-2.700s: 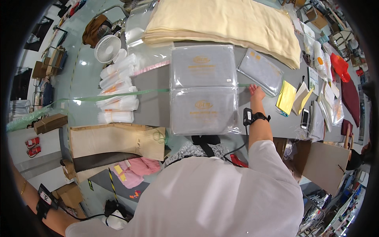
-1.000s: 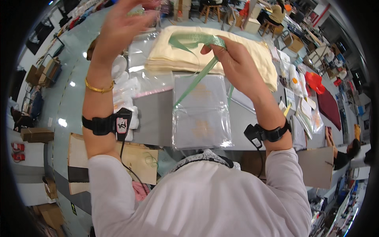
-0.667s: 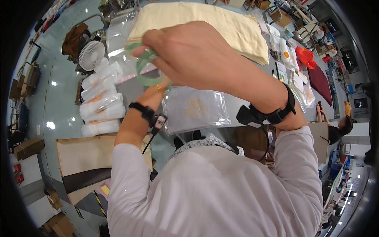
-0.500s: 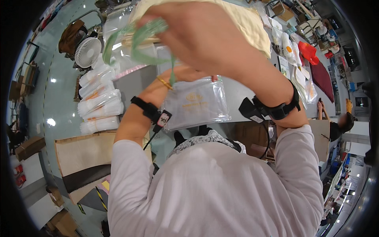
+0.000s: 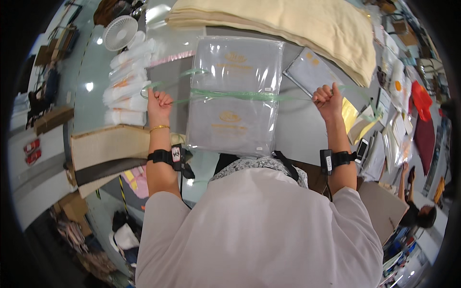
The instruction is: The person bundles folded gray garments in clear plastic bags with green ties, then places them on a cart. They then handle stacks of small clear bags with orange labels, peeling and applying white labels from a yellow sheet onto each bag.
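A stack of grey packets in clear plastic (image 5: pixel 235 139), with gold print on top, lies on the grey table (image 5: pixel 300 127) in front of me. Across its middle runs a green plastic strapping ribbon (image 5: pixel 235 95), stretched out to both sides. My left hand (image 5: pixel 159 104) is closed on one end, left of the stack. At the right, my right hand (image 5: pixel 329 102) grips the other end in a fist, and a loose tail trails beyond it. Whether the ribbon passes under the stack is hidden.
Folded cream cloth (image 5: pixel 288 17) spans the far side of the table. A grey packet (image 5: pixel 312 72) lies right of the stack, near a yellow sheet (image 5: pixel 349 113) and a phone (image 5: pixel 362 150). Rolled white bags (image 5: pixel 126 91) and a white fan (image 5: pixel 120 32) are at the left.
My hands were close together over the stack's far part, the right one blurred with bunched ribbon. They have spread apart and come nearer, with the ribbon now drawn out across the stack.
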Available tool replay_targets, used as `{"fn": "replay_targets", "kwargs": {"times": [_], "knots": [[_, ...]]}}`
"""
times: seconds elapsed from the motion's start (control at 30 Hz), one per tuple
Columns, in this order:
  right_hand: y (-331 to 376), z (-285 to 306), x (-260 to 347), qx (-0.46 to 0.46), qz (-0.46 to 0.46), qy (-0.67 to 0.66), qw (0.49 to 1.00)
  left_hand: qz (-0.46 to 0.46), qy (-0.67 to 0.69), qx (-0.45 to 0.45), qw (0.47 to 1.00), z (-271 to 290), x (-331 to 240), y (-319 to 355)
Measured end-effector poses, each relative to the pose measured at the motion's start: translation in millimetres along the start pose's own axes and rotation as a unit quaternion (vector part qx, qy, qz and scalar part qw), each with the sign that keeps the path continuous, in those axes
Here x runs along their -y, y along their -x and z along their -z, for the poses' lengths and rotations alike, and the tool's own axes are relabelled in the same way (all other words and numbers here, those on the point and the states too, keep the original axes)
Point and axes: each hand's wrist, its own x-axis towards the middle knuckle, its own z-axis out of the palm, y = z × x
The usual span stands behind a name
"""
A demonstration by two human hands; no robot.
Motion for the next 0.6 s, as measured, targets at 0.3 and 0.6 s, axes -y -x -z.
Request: {"fn": "replay_targets", "kwargs": {"times": [0.3, 0.6], "knots": [[-30.6, 62.9, -24.3, -0.054, -0.117, -0.021, 0.992, -0.166, -0.247, -0.251, 0.921, -5.7, 10.9, -19.1], [-51.2, 72.3, 32.1, -0.163, -0.052, 0.081, 0.982, -0.247, -0.168, -0.301, 0.905, 51.0, -29.7, 18.2]]}}
